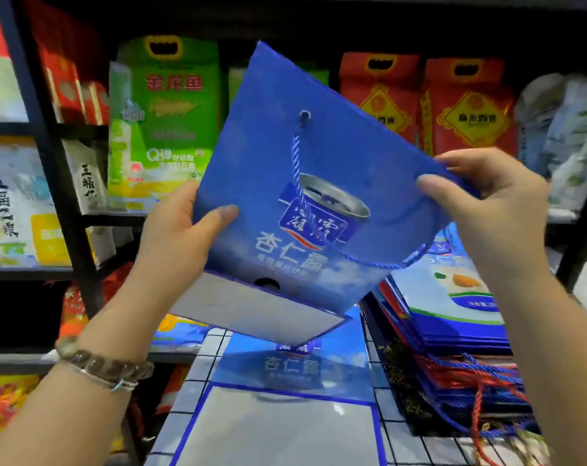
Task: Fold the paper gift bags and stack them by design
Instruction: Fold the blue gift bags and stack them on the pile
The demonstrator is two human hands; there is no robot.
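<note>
While held tilted above the tabletop [188, 395], the blue gift bag [268, 156] printed 杏仁露 is gripped at its side by the left hand [178, 240] and pinched at its rim by the right hand [487, 210].

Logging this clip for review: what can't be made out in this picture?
Head view:
- Blue bag: its back face, hidden by its own front; small print blurred.
- Stack of folded bags: lower designs, covered by the top bag.
- Flat bag below: top behind the held bag, bottom cut by the frame.
</note>
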